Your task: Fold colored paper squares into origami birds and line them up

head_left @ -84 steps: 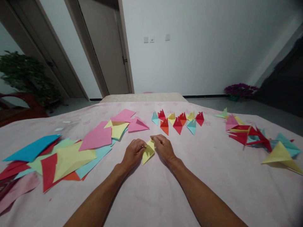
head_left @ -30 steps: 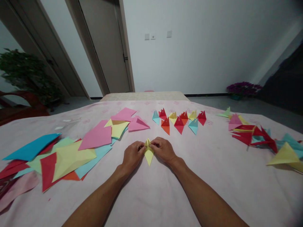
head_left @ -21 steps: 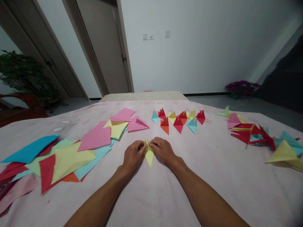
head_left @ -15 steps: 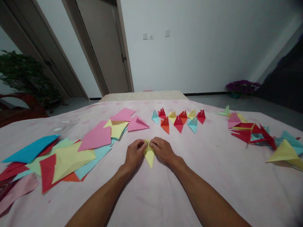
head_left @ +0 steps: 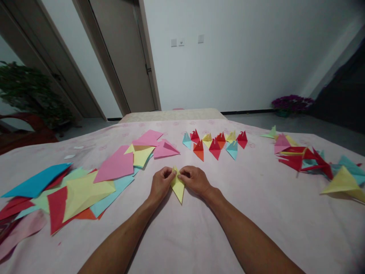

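A small folded piece of yellow origami paper (head_left: 178, 188) stands between my two hands, its long point turned toward me. My left hand (head_left: 162, 182) pinches its left side near the top with thumb and forefinger. On the other side, my right hand (head_left: 195, 179) is closed with its thumb and forefinger on the upper right edge. The fingers cover part of the paper's top. Beyond my hands, several folded paper cranes in red (head_left: 215, 149), orange (head_left: 199, 150), yellow and light blue (head_left: 233, 150) lie in two rows.
At left, loose coloured sheets overlap, with a yellow sheet (head_left: 85, 192), a pink sheet (head_left: 118, 165) and a blue sheet (head_left: 38, 179) among them. More folded papers, including a red one (head_left: 296, 160) and a yellow one (head_left: 343, 182), lie at right on the pink tablecloth (head_left: 242, 190).
My hands keep their pinch on the yellow paper. Its top has shifted slightly left, and my right fingertips sit a little lower on it.
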Action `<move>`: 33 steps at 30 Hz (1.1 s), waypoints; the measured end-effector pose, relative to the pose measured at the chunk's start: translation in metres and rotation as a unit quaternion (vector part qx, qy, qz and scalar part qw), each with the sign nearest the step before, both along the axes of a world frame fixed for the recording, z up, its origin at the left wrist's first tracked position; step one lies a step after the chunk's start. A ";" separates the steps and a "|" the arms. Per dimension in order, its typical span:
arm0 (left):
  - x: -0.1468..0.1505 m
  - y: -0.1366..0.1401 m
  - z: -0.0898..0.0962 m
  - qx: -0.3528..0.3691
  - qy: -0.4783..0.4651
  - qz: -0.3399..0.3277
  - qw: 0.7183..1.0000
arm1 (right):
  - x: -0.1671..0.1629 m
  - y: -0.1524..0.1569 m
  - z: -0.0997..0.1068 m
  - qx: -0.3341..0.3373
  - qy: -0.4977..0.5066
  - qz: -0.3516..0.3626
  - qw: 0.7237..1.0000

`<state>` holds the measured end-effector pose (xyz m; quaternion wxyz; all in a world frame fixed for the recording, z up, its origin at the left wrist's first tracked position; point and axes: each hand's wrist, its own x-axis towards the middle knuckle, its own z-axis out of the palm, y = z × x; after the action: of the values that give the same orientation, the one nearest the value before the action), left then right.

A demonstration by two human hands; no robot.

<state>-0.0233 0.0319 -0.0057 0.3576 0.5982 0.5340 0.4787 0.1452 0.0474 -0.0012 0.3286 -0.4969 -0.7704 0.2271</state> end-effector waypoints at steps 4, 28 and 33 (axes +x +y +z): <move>0.000 0.000 -0.001 -0.012 -0.014 0.000 1.000 | 0.001 0.001 0.000 0.013 -0.002 0.011 1.000; -0.003 0.004 0.003 -0.048 -0.140 -0.025 0.989 | 0.004 0.005 -0.004 0.035 0.004 0.095 0.995; -0.003 0.003 0.005 -0.046 -0.138 -0.032 0.989 | 0.004 0.007 -0.006 0.040 0.005 0.102 0.994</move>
<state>-0.0265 0.0347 -0.0008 0.4704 0.5262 0.4814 0.5197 0.1492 0.0541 -0.0069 0.3273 -0.4012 -0.8238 0.2306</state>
